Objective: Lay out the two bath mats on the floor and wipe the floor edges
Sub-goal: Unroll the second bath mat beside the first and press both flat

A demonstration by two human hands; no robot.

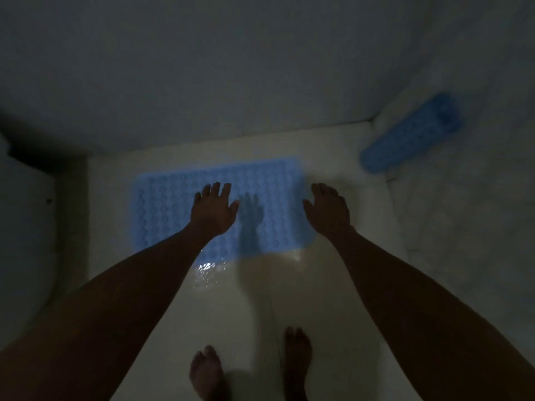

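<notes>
— Dim bathroom, pale tiled floor (289, 299) with a wet, shiny patch in the middle, a wall straight ahead and a raised ledge (463, 204) off to the right. How far along would you say the job is?

— Roughly a third, I'd judge. One blue bath mat (162, 206) lies flat on the floor close to the far wall, with its long side running along that wall. The second mat (411, 131) is rolled up, lying on the ledge near the right corner, well apart from the first. So one mat is laid and one is left to lay, and I see no cloth anywhere, so the edge wiping looks not yet begun.

— And the hands?

— Both reach forward, palms down, fingers spread and straight, holding nothing. The left hand (214, 209) is over the middle of the flat mat; its shadow falls just beside it, so whether it presses the mat or hovers just above I cannot tell. The right hand (328, 209) is at the mat's right edge, partly over bare floor.

— Anything else?

— Two bare feet (298, 357) at the bottom, standing on the tile
</notes>
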